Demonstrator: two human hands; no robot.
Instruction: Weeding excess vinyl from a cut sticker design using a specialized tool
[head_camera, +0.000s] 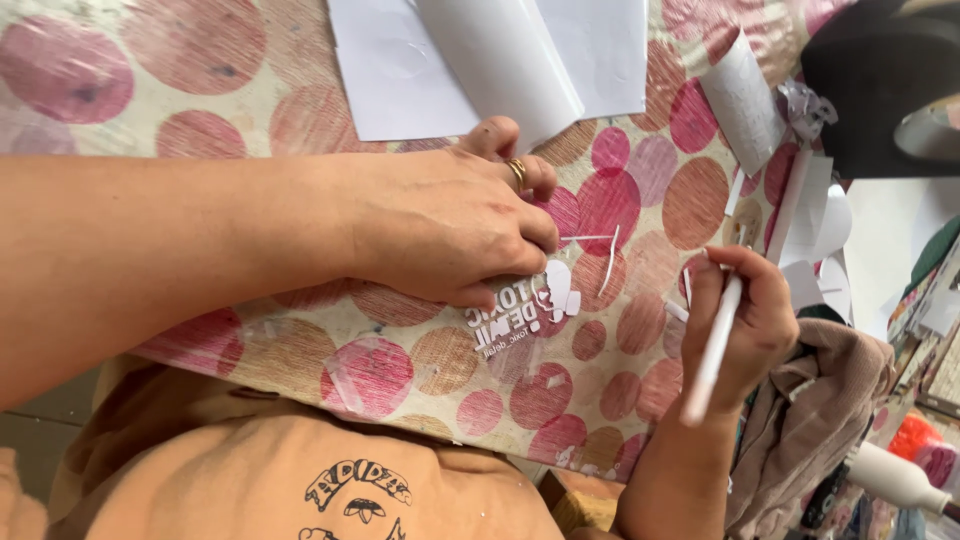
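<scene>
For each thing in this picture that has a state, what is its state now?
left hand: pressed flat on the sticker sheet
right hand: closed around the white tool
white tool: held, tilted, tip up
sticker sheet: flat on the table, partly peeled
thin white strips: loose on the tablecloth
white paper sheets: lying flat, one folded
</scene>
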